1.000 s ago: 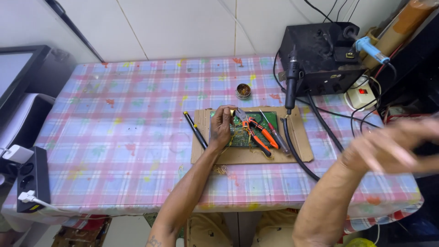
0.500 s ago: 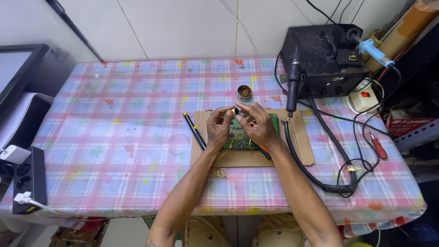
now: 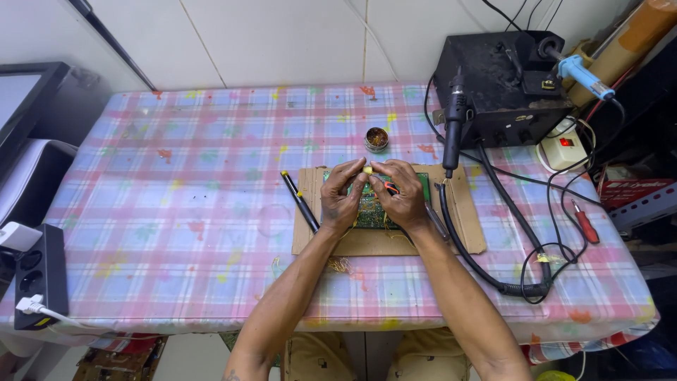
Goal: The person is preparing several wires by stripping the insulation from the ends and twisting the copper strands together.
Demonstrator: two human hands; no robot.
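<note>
My left hand (image 3: 343,199) and my right hand (image 3: 400,195) meet over a green circuit board (image 3: 374,212) that lies on a piece of brown cardboard (image 3: 374,241). Between the fingertips of both hands sits a small yellow piece (image 3: 367,170). Orange-handled pliers (image 3: 391,189) lie on the board, mostly hidden under my right hand. A thin black tool (image 3: 300,201) lies at the cardboard's left edge, close to my left wrist.
A black soldering station (image 3: 504,88) stands at the back right with a handpiece (image 3: 454,120) hanging on its side and thick cables (image 3: 486,261) looping forward. Also here: a small round tin (image 3: 376,138), a red screwdriver (image 3: 584,222), a white switch box (image 3: 564,147), a black power strip (image 3: 41,275).
My right hand has come in from the far right to the board and now meets my left hand over it. The view has shifted slightly.
</note>
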